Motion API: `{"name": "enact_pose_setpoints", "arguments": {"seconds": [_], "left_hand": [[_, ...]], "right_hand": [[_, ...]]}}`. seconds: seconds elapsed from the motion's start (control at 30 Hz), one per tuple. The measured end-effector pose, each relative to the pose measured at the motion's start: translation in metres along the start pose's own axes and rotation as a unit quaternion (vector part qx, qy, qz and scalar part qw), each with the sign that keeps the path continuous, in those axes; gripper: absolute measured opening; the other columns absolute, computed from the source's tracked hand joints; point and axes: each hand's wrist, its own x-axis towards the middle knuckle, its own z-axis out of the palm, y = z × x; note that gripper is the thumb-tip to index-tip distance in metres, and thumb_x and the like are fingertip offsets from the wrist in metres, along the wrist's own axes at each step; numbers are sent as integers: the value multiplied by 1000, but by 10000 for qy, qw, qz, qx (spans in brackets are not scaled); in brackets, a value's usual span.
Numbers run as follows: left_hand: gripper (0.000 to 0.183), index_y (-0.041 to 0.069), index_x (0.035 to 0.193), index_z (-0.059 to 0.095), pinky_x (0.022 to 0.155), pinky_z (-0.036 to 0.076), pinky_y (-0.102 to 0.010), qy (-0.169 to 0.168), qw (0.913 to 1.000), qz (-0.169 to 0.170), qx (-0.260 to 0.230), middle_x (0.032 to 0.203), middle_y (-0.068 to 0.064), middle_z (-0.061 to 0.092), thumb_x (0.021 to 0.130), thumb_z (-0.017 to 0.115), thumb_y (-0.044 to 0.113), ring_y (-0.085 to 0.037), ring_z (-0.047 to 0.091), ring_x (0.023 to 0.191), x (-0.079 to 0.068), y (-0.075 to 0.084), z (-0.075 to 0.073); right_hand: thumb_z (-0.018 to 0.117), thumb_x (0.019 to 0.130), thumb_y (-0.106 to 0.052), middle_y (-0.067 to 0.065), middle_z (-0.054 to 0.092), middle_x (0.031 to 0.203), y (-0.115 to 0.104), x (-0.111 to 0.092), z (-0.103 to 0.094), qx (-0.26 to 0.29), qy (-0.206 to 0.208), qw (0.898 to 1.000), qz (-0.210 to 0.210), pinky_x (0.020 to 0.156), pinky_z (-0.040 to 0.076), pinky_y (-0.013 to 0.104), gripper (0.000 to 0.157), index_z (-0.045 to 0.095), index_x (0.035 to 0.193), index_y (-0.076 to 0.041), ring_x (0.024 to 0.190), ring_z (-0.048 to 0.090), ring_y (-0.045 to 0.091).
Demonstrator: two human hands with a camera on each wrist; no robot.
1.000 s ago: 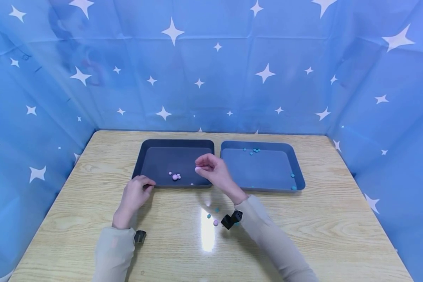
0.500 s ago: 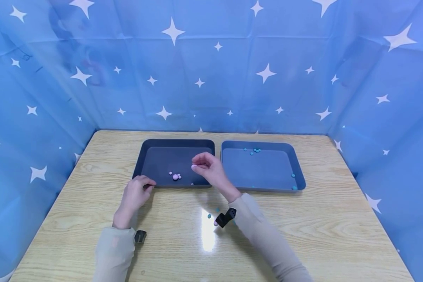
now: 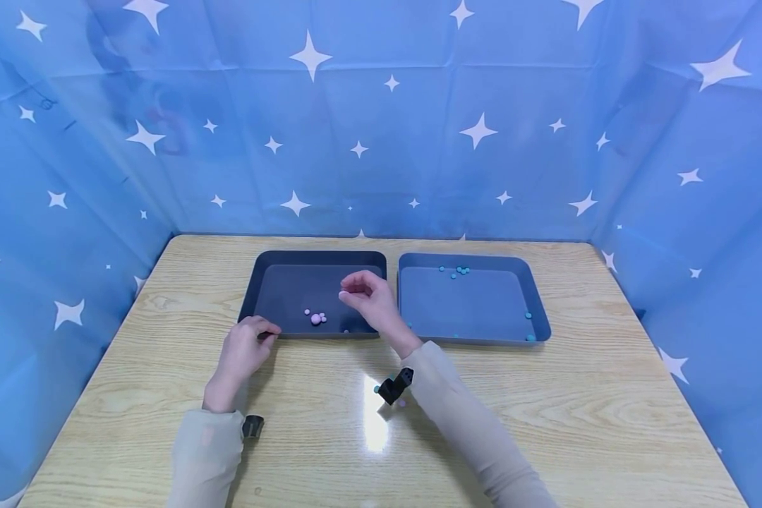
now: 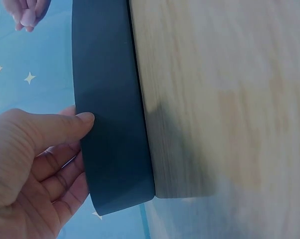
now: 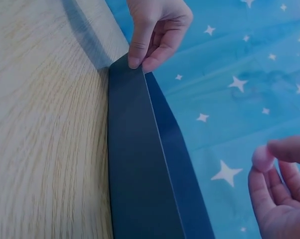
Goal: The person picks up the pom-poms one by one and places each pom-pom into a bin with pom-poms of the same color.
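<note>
My left hand pinches the front left rim of the dark tray. In the left wrist view the thumb lies over the tray's outer wall, with the fingers behind it. Above the right part of that tray, my right hand holds a small pink ball between thumb and fingertips. Several pink balls of different sizes lie on the tray floor, one larger than the others.
Right of the dark tray stands a blue-grey tray with several small teal balls in it. On the wooden table in front, a teal ball and a pink ball show beside the right wrist camera.
My right hand has moved a little left and farther over the dark tray, still holding the pink ball. The left hand has stayed at the rim.
</note>
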Motion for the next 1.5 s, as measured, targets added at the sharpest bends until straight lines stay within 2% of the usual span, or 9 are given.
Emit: {"name": "enact_pose_setpoints", "arguments": {"seconds": [0.3, 0.67, 0.93, 1.1, 1.37, 1.5], "left_hand": [[13, 0, 77, 72, 67, 52, -43, -2, 10000, -8, -11, 77, -10, 67, 71, 72, -10, -30, 62, 78, -1, 0, 0], [13, 1, 76, 72, 65, 52, -42, 1, 10000, -2, -36, 77, -9, 66, 70, 72, -11, -29, 62, 77, -1, -1, 1], [13, 1, 76, 72, 65, 51, -42, 48, 10000, 41, -39, 76, -9, 66, 70, 72, -11, -29, 62, 77, 0, 0, 0], [13, 0, 76, 72, 66, 52, -42, 18, 10000, 11, -38, 77, -9, 66, 70, 72, -11, -30, 62, 78, -1, 0, 0], [13, 1, 76, 72, 68, 51, -43, 35, 10000, 55, -25, 76, -9, 67, 70, 72, -11, -29, 62, 77, 0, -1, 1], [13, 1, 76, 72, 68, 51, -43, 47, 10000, 68, -18, 76, -9, 67, 70, 73, -11, -29, 62, 77, 0, -2, 1]], "right_hand": [[67, 84, -2, 11, 64, 98, 11, 5, 8, -526, 449, 9972, 293, 82, 52, 29, 18, 63, 101, 2, 89, 60, 21], [66, 85, -1, 12, 63, 99, 21, 10, 12, -807, 591, 9942, 406, 83, 51, 30, 19, 62, 103, 2, 93, 60, 24], [66, 83, 2, 14, 62, 99, 24, 10, 10, -656, 641, 9949, 426, 82, 52, 30, 19, 62, 102, 4, 93, 60, 25], [68, 82, 1, 12, 63, 97, 20, 8, 8, -615, 665, 9949, 442, 80, 52, 27, 18, 63, 99, 1, 92, 60, 23], [67, 84, 0, 14, 62, 101, 10, -2, 3, -334, 454, 9974, 441, 84, 51, 30, 21, 61, 104, 5, 94, 59, 24], [66, 84, 0, 18, 61, 103, 6, -6, 1, -239, 346, 9987, 300, 85, 51, 32, 21, 60, 104, 5, 95, 59, 27]]}}
